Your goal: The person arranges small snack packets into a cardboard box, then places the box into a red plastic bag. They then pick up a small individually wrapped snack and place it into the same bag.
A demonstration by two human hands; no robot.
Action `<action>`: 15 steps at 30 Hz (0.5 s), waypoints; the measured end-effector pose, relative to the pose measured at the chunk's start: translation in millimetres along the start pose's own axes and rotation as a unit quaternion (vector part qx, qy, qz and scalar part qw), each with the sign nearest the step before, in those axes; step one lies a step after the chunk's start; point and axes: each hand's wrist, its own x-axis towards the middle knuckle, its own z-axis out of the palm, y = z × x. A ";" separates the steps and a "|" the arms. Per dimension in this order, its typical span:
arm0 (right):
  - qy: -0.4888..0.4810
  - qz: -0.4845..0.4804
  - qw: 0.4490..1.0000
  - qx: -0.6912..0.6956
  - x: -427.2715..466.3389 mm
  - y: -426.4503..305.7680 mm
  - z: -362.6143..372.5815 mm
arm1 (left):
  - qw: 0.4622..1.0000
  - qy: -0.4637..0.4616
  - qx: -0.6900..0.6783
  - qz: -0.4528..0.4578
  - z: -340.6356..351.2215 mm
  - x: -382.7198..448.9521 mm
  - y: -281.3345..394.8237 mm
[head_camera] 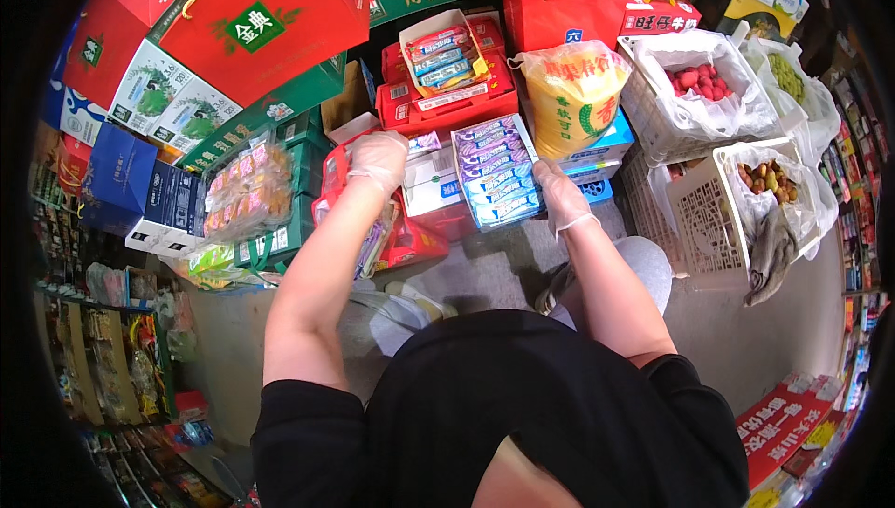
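Note:
My right hand [561,195], in a clear plastic glove, grips the right edge of an open box of wrapped candy sticks [498,171]. Purple packs fill its upper part and light-blue ones its lower part. My left hand [380,157], gloved too, is bent over the upper edge of a red bag; its fingertips are hidden, and a purple wrapped pack [424,142] lies just right of it. A white carton [433,183] stands between my hands. Beyond them, an open box of red, blue and yellow wrapped sticks [440,60] rests on red cartons [447,106].
A large bag of yellow grain [577,99] stands behind my right hand. White plastic crates [706,211] with fruit are at the right. Red and green gift boxes [280,25] and packed pastries [248,190] are at the left. Shelves of goods line both sides.

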 end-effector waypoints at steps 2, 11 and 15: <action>-0.002 0.001 1.000 0.021 6.8 10.3 -3.3 | 0.999 0.028 -0.021 -0.011 -6.4 4.5 -5.4; 0.001 0.016 0.999 0.030 -3.5 -6.8 5.1 | 0.983 -0.084 -0.147 0.073 -82.2 21.1 80.7; -0.005 0.018 0.998 0.054 -6.1 -9.7 5.9 | 0.982 -0.101 -0.127 0.094 -79.1 34.3 101.3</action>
